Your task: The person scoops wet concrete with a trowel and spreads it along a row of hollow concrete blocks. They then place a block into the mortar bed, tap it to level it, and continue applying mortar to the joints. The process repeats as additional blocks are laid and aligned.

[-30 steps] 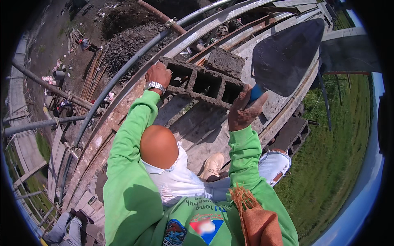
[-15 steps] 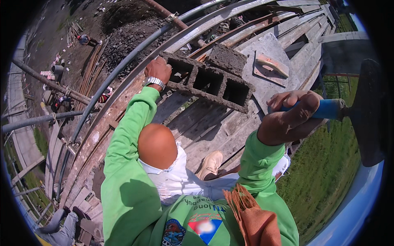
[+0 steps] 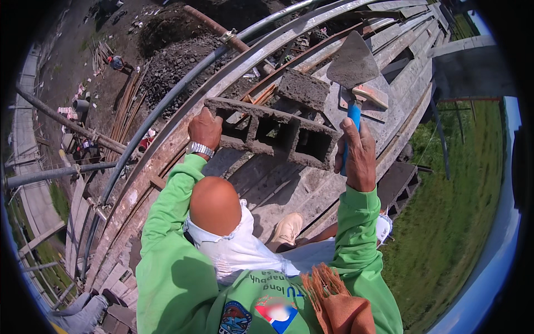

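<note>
My left hand (image 3: 204,132) is closed on the left end of a grey hollow concrete block (image 3: 267,151), whose three square cavities face me. In my right hand (image 3: 357,151) is a trowel (image 3: 352,62), held by its blue handle, its broad mortar-smeared blade pointing away from me. The fingers of that hand are close to the block's right end; whether they touch it I cannot tell. Beyond the block lies a rough dark slab of block (image 3: 303,89). A flat float (image 3: 371,99) with a wooden handle rests on a grey board, partly hidden behind the trowel.
Planks (image 3: 272,189) form the platform under my legs. A curved metal pipe (image 3: 167,97) runs along its left side, with the ground far below. Another hollow block (image 3: 397,186) is at the right edge, above grass. One person (image 3: 115,62) is on the ground; another's legs (image 3: 86,314) show lower left.
My right hand has swung the trowel inward from the right, turning its blade from the far right to point away from me. The left hand and block have shifted slightly nearer.
</note>
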`<state>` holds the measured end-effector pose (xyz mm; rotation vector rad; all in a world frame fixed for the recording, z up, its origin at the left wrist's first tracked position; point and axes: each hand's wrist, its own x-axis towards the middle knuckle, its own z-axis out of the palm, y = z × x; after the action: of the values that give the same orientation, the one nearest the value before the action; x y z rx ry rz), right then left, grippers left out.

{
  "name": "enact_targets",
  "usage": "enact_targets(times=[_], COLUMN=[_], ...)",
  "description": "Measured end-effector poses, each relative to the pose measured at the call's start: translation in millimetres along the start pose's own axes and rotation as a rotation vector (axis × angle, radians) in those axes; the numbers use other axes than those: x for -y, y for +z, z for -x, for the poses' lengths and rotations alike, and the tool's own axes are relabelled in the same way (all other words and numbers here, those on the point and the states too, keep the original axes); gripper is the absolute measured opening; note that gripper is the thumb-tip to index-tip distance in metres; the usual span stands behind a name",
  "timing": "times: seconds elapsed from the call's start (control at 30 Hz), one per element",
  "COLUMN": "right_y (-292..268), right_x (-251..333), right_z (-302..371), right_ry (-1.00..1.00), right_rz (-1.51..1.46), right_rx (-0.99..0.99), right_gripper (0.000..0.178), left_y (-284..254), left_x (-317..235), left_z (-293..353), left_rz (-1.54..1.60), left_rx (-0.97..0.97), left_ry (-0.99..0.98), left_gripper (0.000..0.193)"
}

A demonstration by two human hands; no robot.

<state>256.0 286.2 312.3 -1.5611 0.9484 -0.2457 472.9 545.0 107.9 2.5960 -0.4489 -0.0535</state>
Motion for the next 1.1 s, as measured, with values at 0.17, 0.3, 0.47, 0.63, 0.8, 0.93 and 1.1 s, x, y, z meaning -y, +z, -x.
enact_targets(times=[0.17,0.3,0.47,0.63,0.8,0.93,1.1], right_y=[26.7,49.9,43.0,49.6,59.6,56.4,60.6], right_x=[-46.8,-65.9,-43.4,-38.1,-51.9,-44.9,-34.8], right_z=[-11.6,-30.1,-40.0,-51.3,-49.9,-58.1,-70.8], right_ry=[0.15,-0.494,0.153,-0.258,-0.038,-0.084,-0.013], right_rz=[-0.012,0.592,0.306,0.568,0.957,0.664,0.743], right_rx=[0.202,0.134,0.333,0.024,0.466,0.238,0.275], right_gripper=[0.041,0.039,0.04,0.043,0.051,0.052,0.049], left_y=[1.3,9.0,15.8,19.9,23.9,24.1,22.6], left_x=[21.4,32.2,39.5,44.4,45.9,46.0,45.9], left_z=[46.9,59.1,65.6,69.1,68.5,70.3,70.9], left_rz=[0.058,0.093,0.059,0.061,0.078,0.092,0.068], left_rx=[-0.034,-0.064,-0.183,-0.226,-0.254,-0.239,-0.257], left_ry=[-0.046,-0.038,0.05,0.055,0.073,0.046,0.064], left_gripper=[0.022,0.022,0.027,0.022,0.018,0.017,0.017])
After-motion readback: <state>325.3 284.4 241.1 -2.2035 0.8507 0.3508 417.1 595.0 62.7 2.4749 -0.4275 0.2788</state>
